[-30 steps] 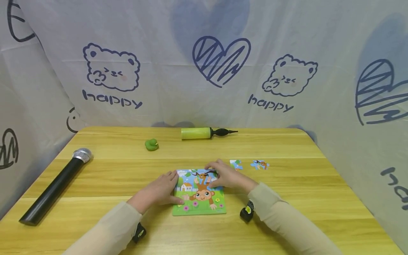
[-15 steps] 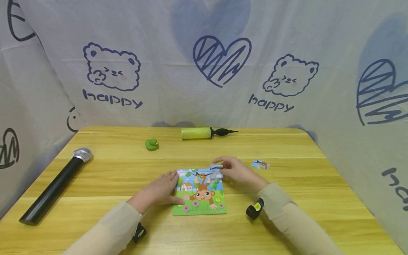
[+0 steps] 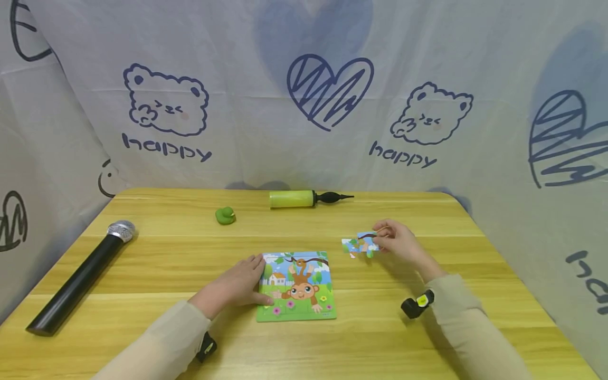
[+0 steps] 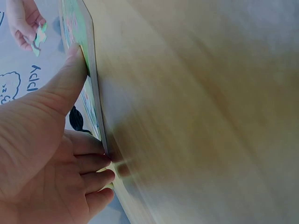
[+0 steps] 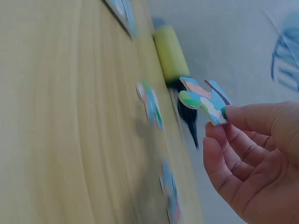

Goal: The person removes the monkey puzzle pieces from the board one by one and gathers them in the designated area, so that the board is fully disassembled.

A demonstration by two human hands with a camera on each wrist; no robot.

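Puzzle piece (image 3: 367,241) moved rightward, pinched in right hand (image 3: 400,245), left hand (image 3: 237,283) relaxed against monkey puzzle (image 3: 298,287), backdrop (image 3: 252,134) lettered "happy"

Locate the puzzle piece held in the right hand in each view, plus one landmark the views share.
Head: the puzzle piece, in the right hand, is right of centre, below mid-height.
Left wrist: the puzzle piece is in the upper left.
Right wrist: the puzzle piece is right of centre, just above mid-height.
Shared landmark: the puzzle board.
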